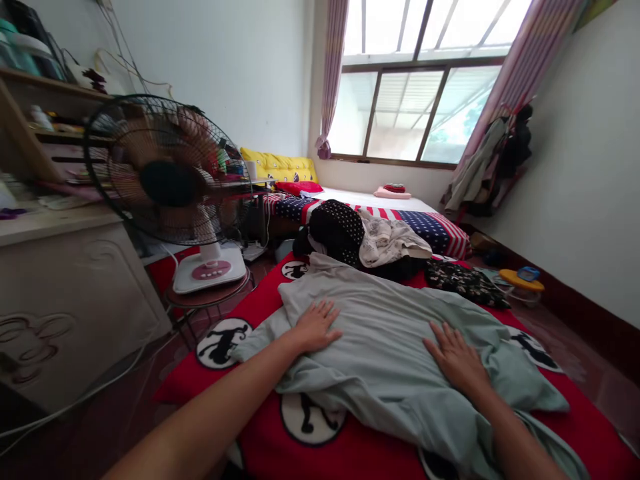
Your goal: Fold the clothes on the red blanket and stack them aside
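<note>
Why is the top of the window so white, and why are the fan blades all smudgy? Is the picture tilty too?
In the head view, bright daylight washes out the top panes of the window; in the head view, the fan blades are smeared, probably from spinning; in the head view, the curtain at picture right slants strongly, likely wide-lens stretching.

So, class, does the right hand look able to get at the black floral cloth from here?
Probably yes: the right hand lies spread on the green cloth, gripping nothing, and the black floral cloth lies by its far edge, with nothing standing between.
</note>
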Tool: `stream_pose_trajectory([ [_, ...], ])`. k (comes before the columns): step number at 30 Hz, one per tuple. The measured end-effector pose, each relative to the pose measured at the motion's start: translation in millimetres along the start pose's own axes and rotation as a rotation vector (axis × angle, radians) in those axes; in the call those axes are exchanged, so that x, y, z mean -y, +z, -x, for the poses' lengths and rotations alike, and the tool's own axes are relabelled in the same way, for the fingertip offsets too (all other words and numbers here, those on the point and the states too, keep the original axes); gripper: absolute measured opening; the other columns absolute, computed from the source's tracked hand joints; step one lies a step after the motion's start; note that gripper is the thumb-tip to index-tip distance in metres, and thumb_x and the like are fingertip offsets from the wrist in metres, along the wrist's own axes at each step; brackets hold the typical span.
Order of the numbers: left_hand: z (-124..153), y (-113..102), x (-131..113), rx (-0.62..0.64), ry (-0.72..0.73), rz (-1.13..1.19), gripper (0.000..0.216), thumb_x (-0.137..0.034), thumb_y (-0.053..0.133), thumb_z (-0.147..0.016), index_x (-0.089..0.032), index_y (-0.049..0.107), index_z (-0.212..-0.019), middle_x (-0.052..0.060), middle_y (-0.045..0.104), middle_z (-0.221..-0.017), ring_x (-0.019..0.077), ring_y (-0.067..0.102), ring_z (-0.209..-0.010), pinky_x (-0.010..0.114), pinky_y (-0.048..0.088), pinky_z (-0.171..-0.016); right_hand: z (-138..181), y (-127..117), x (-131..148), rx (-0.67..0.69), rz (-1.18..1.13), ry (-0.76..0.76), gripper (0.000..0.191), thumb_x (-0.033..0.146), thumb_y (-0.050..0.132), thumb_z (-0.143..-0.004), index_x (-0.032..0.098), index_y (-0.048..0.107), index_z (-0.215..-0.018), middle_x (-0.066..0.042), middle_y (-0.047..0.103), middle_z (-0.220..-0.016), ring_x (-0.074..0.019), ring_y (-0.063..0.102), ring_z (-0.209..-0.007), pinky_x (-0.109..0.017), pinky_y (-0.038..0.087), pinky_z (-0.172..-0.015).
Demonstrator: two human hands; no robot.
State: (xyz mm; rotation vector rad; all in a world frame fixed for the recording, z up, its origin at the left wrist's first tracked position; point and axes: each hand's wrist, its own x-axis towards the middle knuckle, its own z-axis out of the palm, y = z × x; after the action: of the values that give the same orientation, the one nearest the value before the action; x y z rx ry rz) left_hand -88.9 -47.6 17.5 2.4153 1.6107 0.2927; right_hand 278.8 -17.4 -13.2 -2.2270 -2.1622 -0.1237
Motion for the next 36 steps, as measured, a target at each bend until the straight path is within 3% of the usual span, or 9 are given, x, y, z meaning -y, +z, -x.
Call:
stream_pose_trajectory([
  [2, 16.0, -9.5, 5.4, -0.018, 0.023, 0.068, 0.055, -0.041, 0.055, -0.085, -0.02, 0.051, -0.135, 0.01, 0.039, -0.15, 0.0269, 0.037, -0.137, 0.04, 0.03, -0.112, 1.2, 2.0, 2.4, -0.016, 0.002, 0.003, 0.062, 0.05, 0.022, -0.095, 0.025, 0.019, -0.151, -0.008, 0.02, -0.158, -0.0301, 0.019, -0.144, -0.053, 0.027, -0.11],
  [4, 32.6, -20.5, 15.5, -0.178, -0.035, 0.123, 0.035, -0.029, 0.054, -0.085, -0.021, 0.066, -0.117, 0.008, 0.057, -0.135, 0.0228, 0.054, -0.123, 0.033, 0.04, -0.105, 1.5, 3.3, 4.5, -0.029, -0.003, 0.006, 0.062, 0.05, 0.022, -0.095, 0.025, 0.02, -0.151, -0.008, 0.021, -0.157, -0.0301, 0.02, -0.143, -0.053, 0.027, -0.11],
  [6, 47.8, -30.8, 30.2, -0.413, -0.187, 0.128, 0.029, -0.019, 0.049, -0.085, -0.021, 0.068, -0.106, 0.008, 0.064, -0.123, 0.0219, 0.057, -0.116, 0.033, 0.04, -0.103, 0.7, 4.4, 5.1, -0.045, -0.008, 0.006, 0.061, 0.05, 0.022, -0.095, 0.025, 0.022, -0.151, -0.008, 0.023, -0.157, -0.0303, 0.022, -0.143, -0.053, 0.027, -0.11],
  [8, 59.7, -37.8, 46.5, -0.533, -0.362, 0.13, 0.03, -0.015, 0.05, -0.083, -0.019, 0.065, -0.108, 0.01, 0.066, -0.117, 0.0241, 0.057, -0.115, 0.037, 0.04, -0.103, -0.3, 5.5, 4.8, -0.06, -0.015, 0.008, 0.061, 0.05, 0.022, -0.095, 0.025, 0.023, -0.151, -0.008, 0.024, -0.157, -0.0308, 0.023, -0.143, -0.053, 0.028, -0.109],
  [13, 68.8, -37.7, 68.3, -0.432, -0.518, 0.229, 0.033, -0.026, 0.064, -0.076, -0.016, 0.062, -0.107, 0.01, 0.071, -0.092, 0.0255, 0.068, -0.088, 0.035, 0.051, -0.081, -1.2, 6.4, 4.5, -0.074, -0.041, 0.019, 0.062, 0.051, 0.022, -0.094, 0.026, 0.025, -0.15, -0.008, 0.025, -0.156, -0.0306, 0.023, -0.142, -0.054, 0.029, -0.109],
  [17, 56.7, -27.6, 61.2, -0.434, -0.508, 0.293, 0.055, -0.025, 0.071, -0.067, -0.015, 0.057, -0.119, 0.014, 0.069, -0.108, 0.0303, 0.065, -0.1, 0.04, 0.049, -0.087, -0.9, 5.4, 4.7, -0.064, -0.052, 0.018, 0.062, 0.051, 0.022, -0.093, 0.025, 0.026, -0.15, -0.008, 0.025, -0.156, -0.0306, 0.023, -0.142, -0.054, 0.028, -0.109],
  [21, 43.8, -25.4, 47.0, -0.429, -0.418, 0.433, 0.069, -0.016, 0.071, -0.065, -0.015, 0.049, -0.13, 0.012, 0.061, -0.129, 0.0236, 0.061, -0.113, 0.031, 0.047, -0.095, -0.7, 4.3, 4.2, -0.068, -0.059, 0.019, 0.062, 0.051, 0.022, -0.093, 0.024, 0.026, -0.149, -0.008, 0.025, -0.156, -0.0302, 0.023, -0.143, -0.053, 0.028, -0.109],
  [28, 85.9, -66.2, 41.2, -0.65, -0.365, 0.678, 0.051, -0.029, 0.063, -0.07, -0.017, 0.062, -0.12, 0.007, 0.064, -0.125, 0.0245, 0.06, -0.113, 0.033, 0.047, -0.097, 0.0, 2.2, 4.8, -0.072, -0.081, 0.016, 0.061, 0.052, 0.024, -0.093, 0.026, 0.029, -0.148, -0.008, 0.028, -0.155, -0.0299, 0.025, -0.142, -0.053, 0.027, -0.109],
  [36, 141.0, -66.6, 78.8, -0.153, -0.439, 0.318, 0.027, -0.033, 0.061, -0.067, -0.024, 0.077, -0.087, 0.002, 0.076, -0.091, 0.0258, 0.068, -0.089, 0.03, 0.048, -0.08, 2.4, -2.6, 8.6, -0.066, -0.057, 0.02, 0.06, 0.05, 0.026, -0.094, 0.024, 0.03, -0.148, -0.009, 0.028, -0.155, -0.0302, 0.026, -0.141, -0.053, 0.028, -0.108],
])
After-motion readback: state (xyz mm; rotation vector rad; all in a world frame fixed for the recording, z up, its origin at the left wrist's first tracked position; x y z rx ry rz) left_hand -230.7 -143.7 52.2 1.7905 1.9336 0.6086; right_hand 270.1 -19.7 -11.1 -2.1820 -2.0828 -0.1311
